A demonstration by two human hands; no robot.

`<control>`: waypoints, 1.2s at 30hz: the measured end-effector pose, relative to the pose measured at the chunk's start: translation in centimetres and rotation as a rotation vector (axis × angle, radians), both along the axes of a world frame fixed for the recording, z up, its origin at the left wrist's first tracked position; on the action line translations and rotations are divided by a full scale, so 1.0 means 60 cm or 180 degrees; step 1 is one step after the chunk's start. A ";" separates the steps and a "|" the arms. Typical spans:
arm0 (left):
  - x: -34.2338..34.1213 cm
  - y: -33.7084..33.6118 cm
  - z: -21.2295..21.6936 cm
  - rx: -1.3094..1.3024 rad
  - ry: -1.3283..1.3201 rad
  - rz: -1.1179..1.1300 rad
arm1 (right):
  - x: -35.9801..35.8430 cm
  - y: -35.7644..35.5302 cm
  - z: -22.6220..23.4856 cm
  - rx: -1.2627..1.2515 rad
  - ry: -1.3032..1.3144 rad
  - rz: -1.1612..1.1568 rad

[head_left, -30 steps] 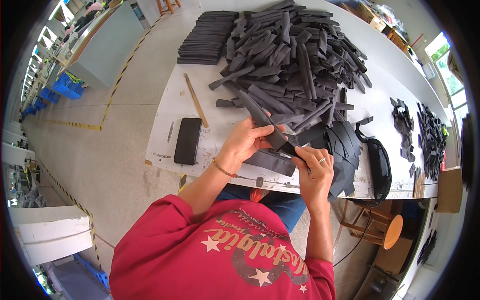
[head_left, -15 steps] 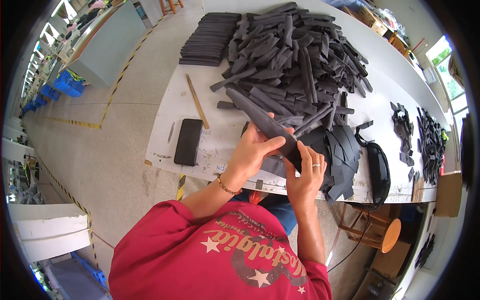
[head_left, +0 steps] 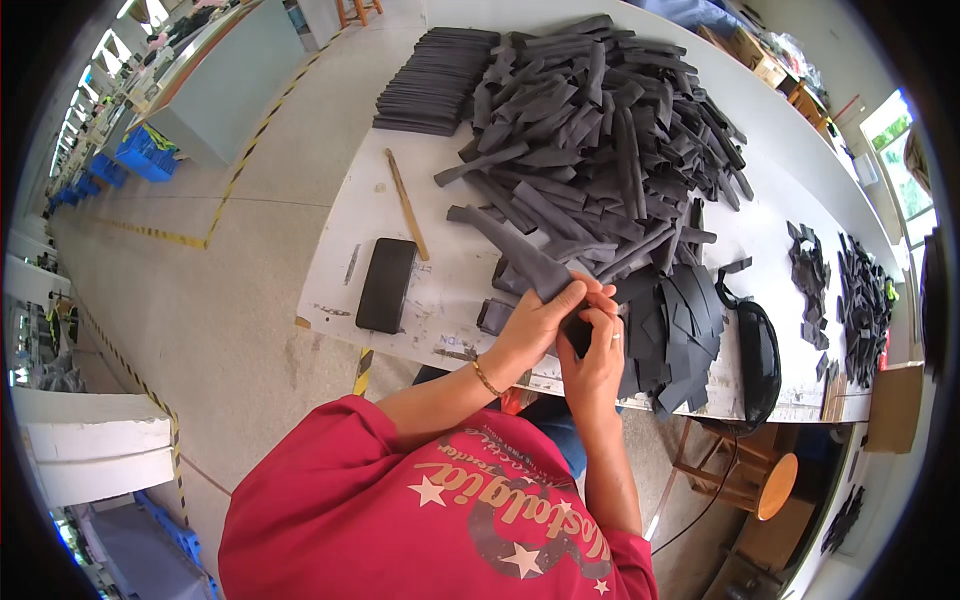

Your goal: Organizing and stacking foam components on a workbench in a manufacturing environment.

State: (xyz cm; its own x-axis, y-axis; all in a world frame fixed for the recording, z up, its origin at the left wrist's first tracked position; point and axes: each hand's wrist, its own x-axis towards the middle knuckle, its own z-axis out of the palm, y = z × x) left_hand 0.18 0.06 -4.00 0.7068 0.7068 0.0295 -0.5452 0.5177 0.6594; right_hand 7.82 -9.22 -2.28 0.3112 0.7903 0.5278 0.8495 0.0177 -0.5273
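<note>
A dark grey fabric sleeve [head_left: 513,250] slants up and left from my hands over the table's near edge. My left hand [head_left: 543,322] is closed on its lower end, thumb on top. Close beside it, my right hand [head_left: 592,370] has its fingers curled round a black piece [head_left: 576,332] at the sleeve's end. Whether that piece sits inside the sleeve is hidden by the fingers. Just right of my hands lies a fanned stack of flat black pieces [head_left: 682,335]. Beyond them rises a large loose heap of similar grey sleeves [head_left: 600,130].
A neat row of flattened sleeves [head_left: 437,80] lies left of the heap. A wooden stick [head_left: 406,205] and a black phone [head_left: 386,286] rest on the white table [head_left: 340,215]. Right of the stack are a black case-like object [head_left: 757,360] and more dark scraps [head_left: 808,275]. A stool [head_left: 775,487] stands below.
My hands have drawn closer together, and the right has shifted left. The sleeve now bends near its lower end, and its far tip has dropped slightly in view.
</note>
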 end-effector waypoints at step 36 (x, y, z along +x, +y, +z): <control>-0.020 0.019 0.047 -0.0698 -0.0021 0.0881 | 0.027 0.001 0.012 0.0069 0.0508 0.0656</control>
State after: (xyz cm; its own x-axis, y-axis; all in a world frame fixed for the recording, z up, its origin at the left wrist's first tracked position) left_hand -1.01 1.20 -1.18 0.4879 0.8615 -0.1404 -0.6885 0.4787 0.5449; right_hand 9.45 -9.15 -1.59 0.2257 0.8346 0.5025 0.7328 0.1945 -0.6521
